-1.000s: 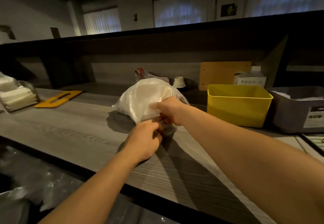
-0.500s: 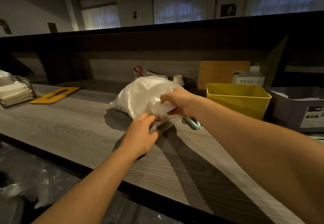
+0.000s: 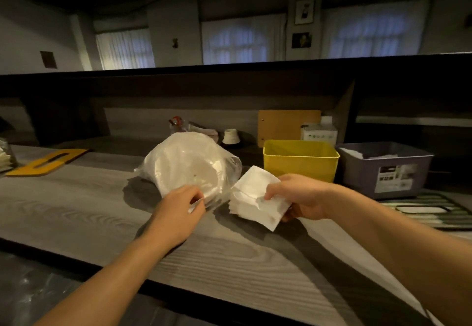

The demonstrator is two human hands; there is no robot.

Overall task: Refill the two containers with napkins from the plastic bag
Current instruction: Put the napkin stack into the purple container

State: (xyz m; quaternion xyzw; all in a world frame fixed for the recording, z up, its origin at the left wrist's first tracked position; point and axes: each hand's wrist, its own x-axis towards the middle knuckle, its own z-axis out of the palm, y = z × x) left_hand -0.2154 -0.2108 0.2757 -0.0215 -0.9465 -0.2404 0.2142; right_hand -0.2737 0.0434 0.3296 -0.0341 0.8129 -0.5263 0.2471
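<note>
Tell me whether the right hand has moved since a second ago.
Yes. The right hand has pulled out of the plastic bag toward the yellow bin, gripping a stack of napkins.

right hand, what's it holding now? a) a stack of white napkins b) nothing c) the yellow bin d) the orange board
a: the right hand grips a stack of white napkins just outside the plastic bag, whose edge the left hand pinches.
</note>
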